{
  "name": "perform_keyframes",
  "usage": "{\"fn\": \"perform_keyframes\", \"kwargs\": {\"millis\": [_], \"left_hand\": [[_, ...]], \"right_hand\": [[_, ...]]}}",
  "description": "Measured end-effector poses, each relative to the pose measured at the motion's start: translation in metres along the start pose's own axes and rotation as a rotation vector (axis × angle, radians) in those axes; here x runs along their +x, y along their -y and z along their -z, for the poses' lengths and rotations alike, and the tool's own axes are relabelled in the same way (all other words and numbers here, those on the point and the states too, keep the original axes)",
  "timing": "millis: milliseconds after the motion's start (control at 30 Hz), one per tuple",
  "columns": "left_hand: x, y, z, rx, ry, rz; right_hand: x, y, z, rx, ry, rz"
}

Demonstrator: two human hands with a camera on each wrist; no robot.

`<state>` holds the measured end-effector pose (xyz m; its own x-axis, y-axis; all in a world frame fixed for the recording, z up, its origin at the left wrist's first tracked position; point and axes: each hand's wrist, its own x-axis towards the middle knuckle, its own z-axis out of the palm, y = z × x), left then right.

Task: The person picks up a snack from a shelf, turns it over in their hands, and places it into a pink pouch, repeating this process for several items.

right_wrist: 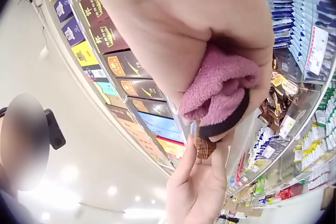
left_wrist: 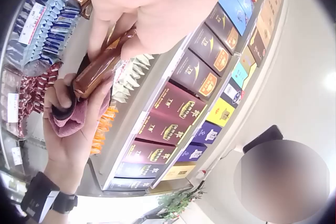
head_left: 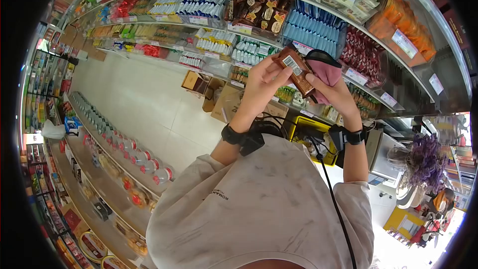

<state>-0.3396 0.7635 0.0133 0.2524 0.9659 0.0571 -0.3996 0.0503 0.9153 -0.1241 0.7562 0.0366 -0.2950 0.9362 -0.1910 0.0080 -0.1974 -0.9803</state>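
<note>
Both hands are raised before the snack shelf. My left hand (head_left: 263, 85) pinches a brown snack packet (head_left: 301, 80) by its left side, a white barcode label facing up. My right hand (head_left: 339, 97) grips a bunched pink cloth with a dark edge (head_left: 327, 74), its thumb lying on the packet's lower right edge. From the left wrist, the glossy packet (left_wrist: 95, 78) slants between the two hands, with the pink cloth (left_wrist: 72, 123) below it. Close up in the right wrist view, the folded cloth (right_wrist: 223, 85) covers most of the packet.
Tilted shelf bins of wrapped snacks, among them blue packets (head_left: 312, 29) and brown packets (head_left: 259, 11), stand just beyond the hands. Cardboard boxes (head_left: 226, 102) and a yellow basket (head_left: 299, 125) are below. Red-lidded jars (head_left: 142, 157) line a shelf at left. A black cable (head_left: 329, 184) hangs by the right arm.
</note>
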Motion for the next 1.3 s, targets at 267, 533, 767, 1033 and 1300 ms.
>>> {"fn": "perform_keyframes", "kwargs": {"millis": [267,533,767,1033,1300], "left_hand": [[0.007,0.011,0.006,-0.134,-0.039,0.096],[0.007,0.023,0.021,-0.286,-0.162,0.084],[-0.004,0.037,0.042,-0.310,-0.257,0.144],[-0.038,0.101,0.081,0.088,-0.712,0.051],[-0.098,0.104,0.113,-0.020,-0.433,0.388]], "right_hand": [[0.005,-0.009,-0.009,0.010,-0.361,0.223],[0.009,-0.009,-0.021,-0.026,-0.126,0.224],[0.026,-0.029,-0.028,-0.141,-0.041,0.133],[0.077,-0.089,-0.036,0.008,0.093,-0.205],[0.178,-0.355,-0.025,-0.155,0.442,-0.528]]}}
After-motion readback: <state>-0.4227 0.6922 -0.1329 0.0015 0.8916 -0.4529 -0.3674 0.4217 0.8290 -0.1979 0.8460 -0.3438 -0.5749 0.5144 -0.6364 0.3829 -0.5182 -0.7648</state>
